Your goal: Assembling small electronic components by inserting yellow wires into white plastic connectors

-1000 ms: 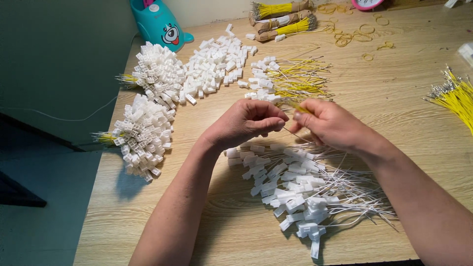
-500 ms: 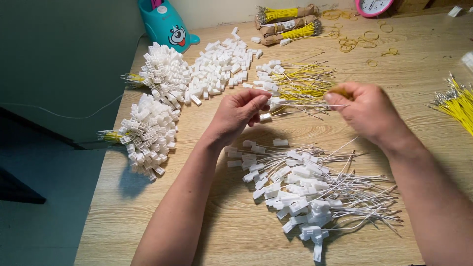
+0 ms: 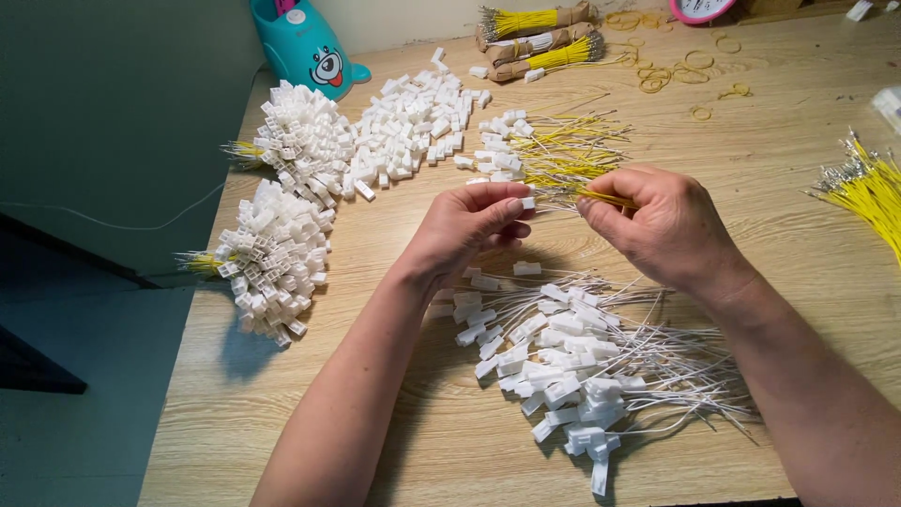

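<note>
My left hand (image 3: 467,228) pinches a small white plastic connector (image 3: 526,202) between thumb and fingers. My right hand (image 3: 657,225) pinches a thin yellow wire (image 3: 610,198) and holds its end close to the connector. Both hands hover over the wooden table (image 3: 751,169). Just behind them lies a loose spread of yellow wires fitted with white connectors (image 3: 549,150). Below the hands lies a pile of white wires with white connectors (image 3: 572,361).
A heap of loose white connectors (image 3: 408,131) and two bundles of finished connectors (image 3: 282,253) lie at the left. More yellow wires (image 3: 868,188) sit at the right edge. Tied wire bundles (image 3: 535,38), rubber bands (image 3: 676,70) and a teal toy-like container (image 3: 305,42) stand at the back.
Both hands rose from over the white-wire pile toward the yellow wires. My right hand took up a yellow wire, then moved back in toward the connector in my left hand.
</note>
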